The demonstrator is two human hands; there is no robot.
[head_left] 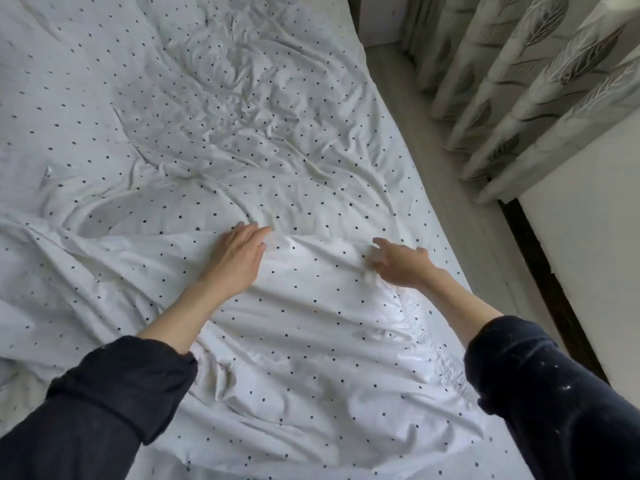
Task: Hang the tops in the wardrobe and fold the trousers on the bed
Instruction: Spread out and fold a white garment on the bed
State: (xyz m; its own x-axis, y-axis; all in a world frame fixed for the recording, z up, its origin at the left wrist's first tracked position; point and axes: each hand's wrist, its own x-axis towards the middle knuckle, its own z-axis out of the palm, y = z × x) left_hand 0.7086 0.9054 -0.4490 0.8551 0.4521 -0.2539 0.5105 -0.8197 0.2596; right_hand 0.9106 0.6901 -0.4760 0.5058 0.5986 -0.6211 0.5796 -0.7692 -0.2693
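The bed [180, 109] is covered in wrinkled white fabric with small dark dots. A nearer layer of the same dotted fabric [304, 341] lies over the front part, with a gathered seam along its right side; whether it is a garment or bedding I cannot tell. My left hand [235, 258] lies flat on this layer near its far edge, fingers straight. My right hand [398, 263] hovers at the fabric to the right, fingers spread and slightly bent, blurred, holding nothing that I can see. No tops, trousers or wardrobe are plainly visible.
To the right of the bed runs a strip of pale floor [460, 188]. Leaf-patterned curtains [519, 74] hang at the upper right. A white wall [581, 244] with a dark skirting stands at the right.
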